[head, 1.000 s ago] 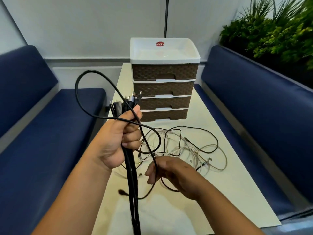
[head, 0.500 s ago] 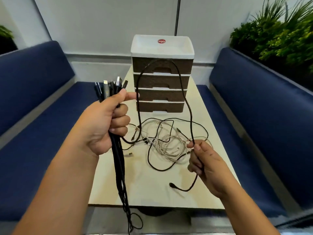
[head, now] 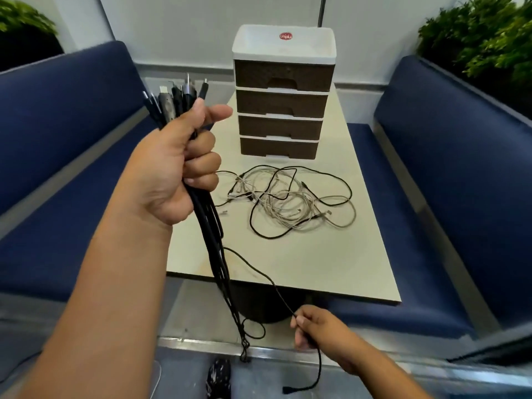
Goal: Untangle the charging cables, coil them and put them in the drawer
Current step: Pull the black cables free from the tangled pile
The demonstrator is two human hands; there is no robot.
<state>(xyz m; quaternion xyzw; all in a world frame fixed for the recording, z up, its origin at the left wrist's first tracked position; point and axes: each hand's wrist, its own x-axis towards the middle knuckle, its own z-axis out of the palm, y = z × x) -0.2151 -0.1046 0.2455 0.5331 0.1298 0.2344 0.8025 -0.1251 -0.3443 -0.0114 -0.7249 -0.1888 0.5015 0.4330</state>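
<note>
My left hand (head: 175,165) is raised and clenched around a bundle of black cables (head: 213,249); their plugs stick up above my fist and the cords hang down past the table edge. My right hand (head: 319,329) is low, below the table's near edge, pinching one thin black cable (head: 259,272) that runs up to the bundle, its plug end dangling below my fingers. A tangle of white and black cables (head: 288,200) lies on the table. Behind it stands a brown drawer unit (head: 282,102) with a white top, all drawers shut.
The cream table (head: 316,266) is narrow, with blue padded benches on the left (head: 57,168) and right (head: 446,174). Green plants (head: 483,33) stand behind the right bench. A dark shoe (head: 218,378) shows on the floor below.
My right hand has pulled the thin black cable down off the table to below its near edge. My left hand has lifted the bundle higher and closer.
</note>
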